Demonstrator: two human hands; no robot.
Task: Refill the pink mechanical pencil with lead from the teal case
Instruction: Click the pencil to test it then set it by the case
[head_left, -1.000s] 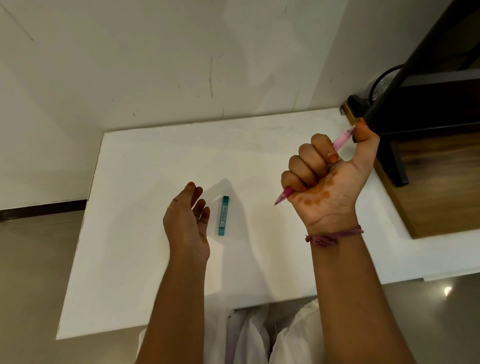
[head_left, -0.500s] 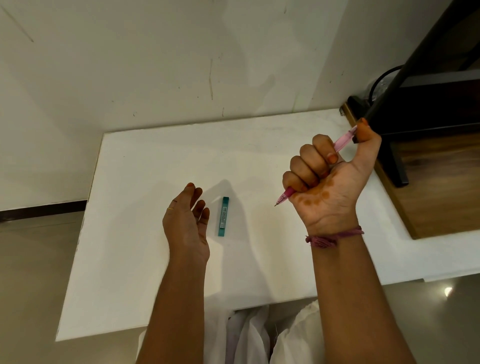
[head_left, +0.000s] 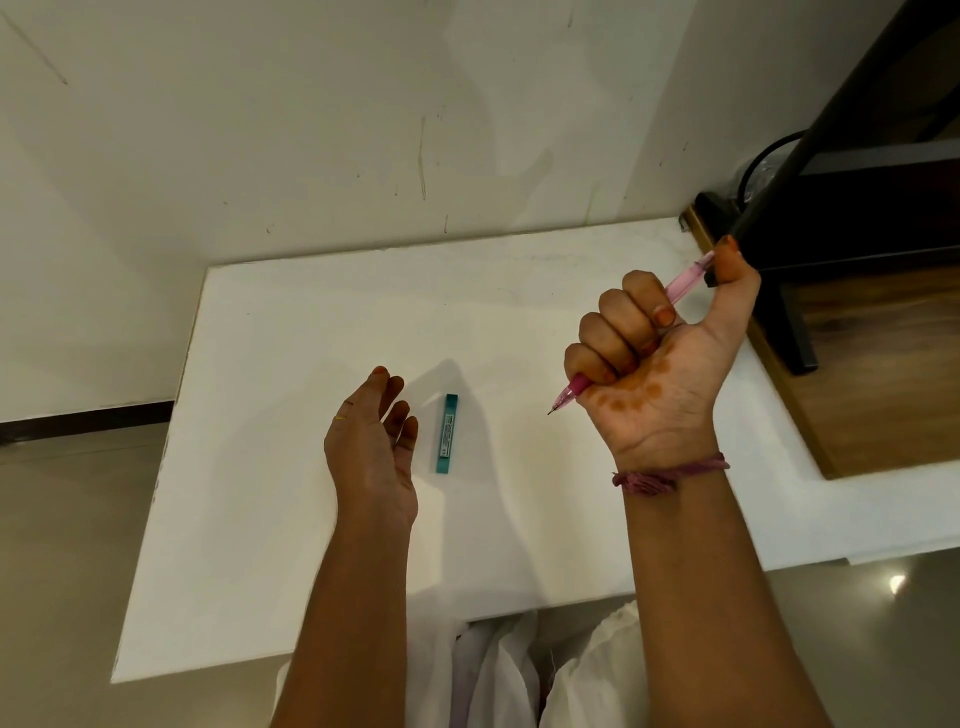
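Head view: right hand (head_left: 654, 364) fisted around pink mechanical pencil (head_left: 685, 278), thumb on cap.

A plain home room: white table (head_left: 311, 519) against a scuffed wall (head_left: 311, 130), tiled floor (head_left: 62, 519), wooden desk (head_left: 883, 374).

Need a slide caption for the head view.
Right hand fists pink pencil; open left hand beside teal case.
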